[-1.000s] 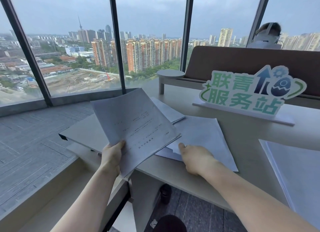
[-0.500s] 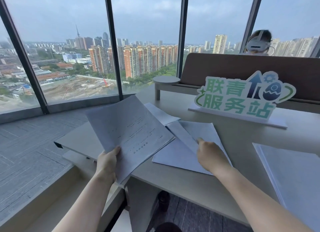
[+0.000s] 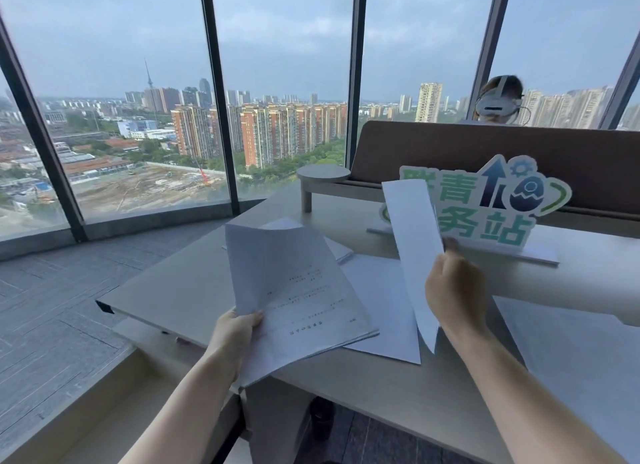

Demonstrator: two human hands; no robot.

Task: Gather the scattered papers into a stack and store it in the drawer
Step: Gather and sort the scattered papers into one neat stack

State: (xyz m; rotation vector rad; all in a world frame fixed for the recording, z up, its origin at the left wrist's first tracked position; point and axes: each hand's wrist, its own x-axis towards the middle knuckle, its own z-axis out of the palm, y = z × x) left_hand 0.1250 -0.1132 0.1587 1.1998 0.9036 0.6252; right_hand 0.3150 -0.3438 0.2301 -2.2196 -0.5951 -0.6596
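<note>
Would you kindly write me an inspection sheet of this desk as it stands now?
Surface: pale desk, papers spread across it.
Job's things: printed stack held raised in the left hand; single sheet lifted in the right hand; loose sheet flat between them; more paper at right; drawer not identifiable.
Clutter: green sign; small round stand.
Grippers: both hands' fingers grip paper.
Cables: nothing seen.
Surroundings: windows over a city; another person behind a brown divider.
</note>
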